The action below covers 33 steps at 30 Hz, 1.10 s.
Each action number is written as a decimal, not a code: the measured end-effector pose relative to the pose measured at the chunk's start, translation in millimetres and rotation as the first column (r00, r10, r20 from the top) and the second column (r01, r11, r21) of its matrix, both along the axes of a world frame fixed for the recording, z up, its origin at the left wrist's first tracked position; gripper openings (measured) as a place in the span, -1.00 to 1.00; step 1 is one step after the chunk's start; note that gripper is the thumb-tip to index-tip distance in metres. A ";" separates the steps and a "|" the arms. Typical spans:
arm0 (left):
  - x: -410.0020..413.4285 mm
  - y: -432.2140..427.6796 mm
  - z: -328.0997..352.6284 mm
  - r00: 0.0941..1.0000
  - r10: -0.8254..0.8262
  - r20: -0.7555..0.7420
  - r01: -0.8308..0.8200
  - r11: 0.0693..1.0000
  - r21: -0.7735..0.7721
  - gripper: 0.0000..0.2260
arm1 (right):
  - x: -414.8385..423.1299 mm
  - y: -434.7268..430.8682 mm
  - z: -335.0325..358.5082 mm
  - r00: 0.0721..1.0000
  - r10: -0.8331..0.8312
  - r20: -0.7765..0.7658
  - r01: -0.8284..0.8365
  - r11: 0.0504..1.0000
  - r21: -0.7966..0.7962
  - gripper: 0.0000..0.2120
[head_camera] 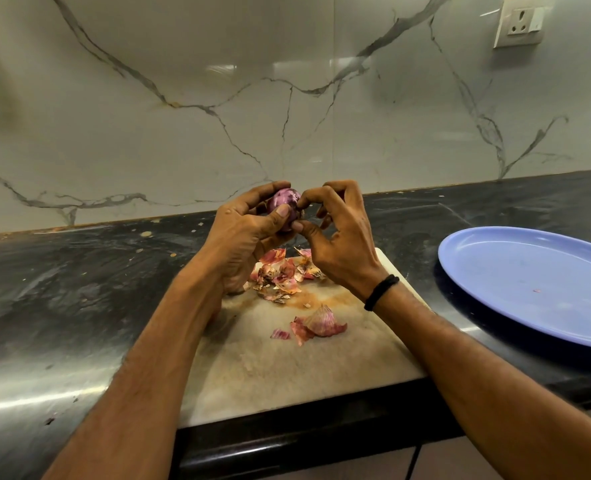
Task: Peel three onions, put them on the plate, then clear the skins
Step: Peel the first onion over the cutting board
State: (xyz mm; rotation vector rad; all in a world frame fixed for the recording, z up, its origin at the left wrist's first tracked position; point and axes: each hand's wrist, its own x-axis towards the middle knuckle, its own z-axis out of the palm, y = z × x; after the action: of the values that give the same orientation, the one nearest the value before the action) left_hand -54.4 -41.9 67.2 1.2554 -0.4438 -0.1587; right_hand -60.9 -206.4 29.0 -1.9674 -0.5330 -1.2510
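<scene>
Both hands point(252, 230) pinch round glossy onion point(283, 202) above papery skins point(280, 275).

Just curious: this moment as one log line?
step: peeling | left hand: grips red onion | right hand: pinches it | blue plate: no onions | skins: on cutting board

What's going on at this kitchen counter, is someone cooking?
A person is peeling a small purple onion, held up above a pale stone cutting board. The left hand grips the onion while the right hand pinches at its skin. Torn pinkish onion skins lie scattered on the board. The visible part of the blue oval plate, on the black countertop to the right, holds no onions.
</scene>
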 end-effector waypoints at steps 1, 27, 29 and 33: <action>0.2 -0.2 -0.2 1.000 -0.003 -0.007 0.002 1.000 -0.011 -0.56 | 0.0 -0.1 0.4 1.000 -0.003 -0.001 0.003 1.000 0.006 -0.75; -3.8 -4.4 3.8 0.994 0.073 -0.083 -0.078 0.995 -0.063 -0.73 | -2.4 -1.5 3.5 0.997 -0.016 -0.079 0.029 0.986 0.163 -0.72; -3.6 -4.6 3.1 0.996 0.052 -0.078 -0.056 0.997 -0.056 -0.72 | -2.0 -1.2 3.3 0.998 -0.009 -0.067 0.017 0.992 0.127 -0.69; -3.7 -5.8 1.5 0.997 0.017 -0.081 -0.021 0.998 -0.055 -0.69 | -1.1 1.4 1.7 0.999 -0.002 -0.034 0.004 0.998 0.064 -0.75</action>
State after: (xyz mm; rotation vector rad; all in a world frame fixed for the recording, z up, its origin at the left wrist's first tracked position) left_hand -58.1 -47.6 68.7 1.1934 -0.3639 -0.1791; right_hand -62.0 -205.0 30.7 -1.9330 -0.4675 -1.2196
